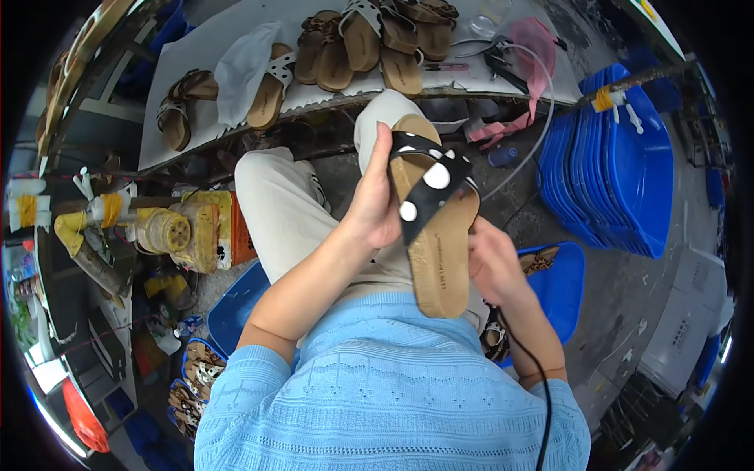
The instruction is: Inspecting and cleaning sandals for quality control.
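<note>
Right above the lap, between both hands, there's a sandal (448,247) with a tan footbed and black straps covered in big white dots. It's tilted a bit, toe end pointing away and heel end toward the light blue knit top (400,392). Left hand (373,206) has it gripped along its left edge, thumb sticking up beside the straps. Right hand (496,263) is at the opposite edge with curled fingers, but they're partly hidden, so can't tell if it's actually gripping anything. Black cable (542,377) runs up past the right forearm.

Below the right hand sits a blue bin (572,294) with more sandals in it. Further out, past the knees, a pale counter (184,59) carries a bunch of other sandals (361,47), plus some pink cloth (534,51). Off to the right: stacked blue basins (581,165).
</note>
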